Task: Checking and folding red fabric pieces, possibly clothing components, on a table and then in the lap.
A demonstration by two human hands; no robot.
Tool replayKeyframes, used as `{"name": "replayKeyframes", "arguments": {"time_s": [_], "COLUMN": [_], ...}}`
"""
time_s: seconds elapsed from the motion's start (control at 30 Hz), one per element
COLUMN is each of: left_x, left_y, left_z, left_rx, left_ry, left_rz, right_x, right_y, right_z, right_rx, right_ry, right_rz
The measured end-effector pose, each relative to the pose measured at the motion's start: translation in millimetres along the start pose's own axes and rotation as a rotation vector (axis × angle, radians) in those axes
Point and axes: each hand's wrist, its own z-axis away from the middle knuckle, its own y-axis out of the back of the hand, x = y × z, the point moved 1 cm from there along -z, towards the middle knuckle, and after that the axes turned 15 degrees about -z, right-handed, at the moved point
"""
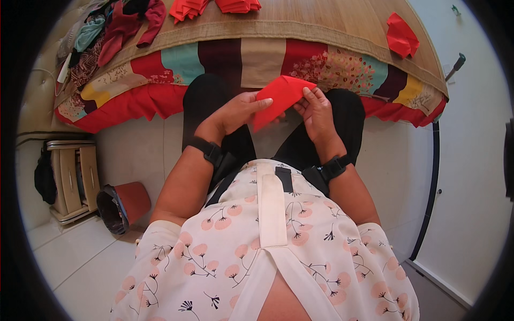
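Between my hands, above my knees, is a folded piece of red paper (pixel 278 97) with a pointed lower left end. My left hand (pixel 243 110) grips its left side, thumb on top and fingers behind. The thumb and fingers of my right hand (pixel 317 108) pinch its upper right corner. Another folded red paper piece (pixel 402 36) lies at the right of the bed mat (pixel 321 20). Two fanned stacks of folded red paper, a left stack (pixel 188 9) and a right stack (pixel 238 5), lie at its far side.
A patterned bedspread (pixel 263 60) hangs over the bed's near side. Clothes (pixel 116 36) are heaped at the bed's left end. On the floor to the left are a bedside cabinet (pixel 72 180) and a tilted red-brown bin (pixel 134 200). A white panel (pixel 466 160) stands at the right.
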Motion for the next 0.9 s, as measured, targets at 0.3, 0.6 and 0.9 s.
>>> {"name": "replayKeyframes", "arguments": {"time_s": [0.3, 0.6, 0.9], "left_x": [-6.2, -9.6, -6.7], "left_y": [6.4, 11.5, 14.8], "left_z": [-6.8, -9.1, -7.9], "left_rx": [0.116, 0.327, 0.339], "left_ry": [0.02, -0.079, -0.174], "left_rz": [-0.243, 0.122, 0.263], "right_x": [5.3, 7.4, 6.5], "right_y": [4.4, -17.6, -6.1], "right_z": [1.3, 17.0, 10.2], "right_rx": [-0.048, -0.304, -0.257], "right_ry": [-0.022, -0.181, -0.144], "right_rz": [0.253, 0.502, 0.377]}}
